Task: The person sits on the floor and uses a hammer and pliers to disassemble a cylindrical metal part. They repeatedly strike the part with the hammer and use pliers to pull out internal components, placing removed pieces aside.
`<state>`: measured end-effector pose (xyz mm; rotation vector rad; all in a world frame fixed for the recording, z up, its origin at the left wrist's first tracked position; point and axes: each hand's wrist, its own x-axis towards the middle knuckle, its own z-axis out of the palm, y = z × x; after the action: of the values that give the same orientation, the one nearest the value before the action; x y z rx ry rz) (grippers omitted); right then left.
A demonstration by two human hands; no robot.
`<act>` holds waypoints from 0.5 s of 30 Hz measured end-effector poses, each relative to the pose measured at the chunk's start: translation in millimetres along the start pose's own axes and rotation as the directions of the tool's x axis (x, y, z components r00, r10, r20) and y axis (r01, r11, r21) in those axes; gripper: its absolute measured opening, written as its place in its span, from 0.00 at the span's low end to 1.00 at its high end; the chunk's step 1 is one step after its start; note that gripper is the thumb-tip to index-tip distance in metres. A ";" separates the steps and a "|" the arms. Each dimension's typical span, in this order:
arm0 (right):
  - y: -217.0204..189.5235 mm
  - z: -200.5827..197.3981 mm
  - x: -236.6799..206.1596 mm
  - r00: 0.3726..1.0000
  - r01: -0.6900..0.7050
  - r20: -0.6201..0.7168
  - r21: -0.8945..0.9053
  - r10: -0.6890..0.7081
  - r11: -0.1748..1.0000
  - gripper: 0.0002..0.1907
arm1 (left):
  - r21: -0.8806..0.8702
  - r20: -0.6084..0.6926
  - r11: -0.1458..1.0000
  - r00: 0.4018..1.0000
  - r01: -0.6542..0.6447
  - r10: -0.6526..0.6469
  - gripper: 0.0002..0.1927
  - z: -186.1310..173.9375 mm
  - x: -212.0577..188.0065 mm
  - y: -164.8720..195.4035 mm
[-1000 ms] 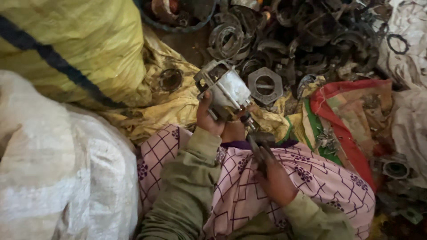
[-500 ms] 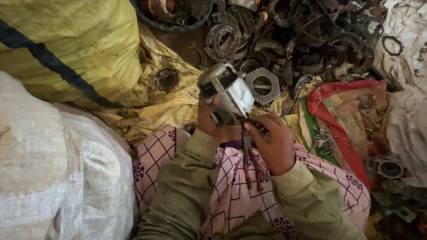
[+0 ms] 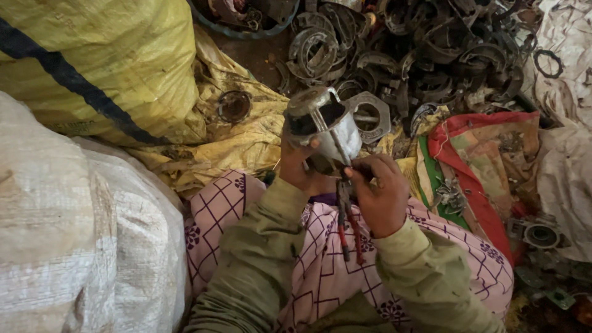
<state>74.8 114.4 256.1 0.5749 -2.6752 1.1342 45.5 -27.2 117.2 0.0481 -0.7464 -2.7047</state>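
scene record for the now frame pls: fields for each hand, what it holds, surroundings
left hand: grips a grey metal housing from below, held up over the lap
right hand: holds red-handled pliers, jaws up at the housing
lap: pink checked cloth, olive sleeves
ahead: pile of dark metal rings and parts
left side: yellow sack, white woven sack
right side: red and green cloth with small metal parts

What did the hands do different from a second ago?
The right hand came up from the lap with the red-handled pliers and now works at the metal housing. The left hand kept holding the housing up. The scrap pile and the sacks stayed put.
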 end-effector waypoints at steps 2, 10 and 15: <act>2.5 1.0 -2.3 1.000 -0.025 0.005 -0.001 0.025 1.000 0.07 | 0.025 0.030 1.000 0.999 0.017 -0.018 0.36 -0.7 -0.5 -0.2; 32.2 -29.0 -21.8 0.939 -0.300 0.041 0.579 0.341 0.758 0.14 | -0.007 0.052 0.997 0.996 0.077 -0.077 0.40 6.2 -7.0 7.1; 68.2 -117.4 50.0 0.892 0.121 -0.259 0.926 0.370 0.356 0.23 | -0.064 0.046 0.995 0.996 0.078 -0.075 0.45 9.6 -8.4 11.2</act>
<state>2.6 228.3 308.5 0.1461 -1.4402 2.4923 55.8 -28.7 130.7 0.0015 -0.6802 -2.8094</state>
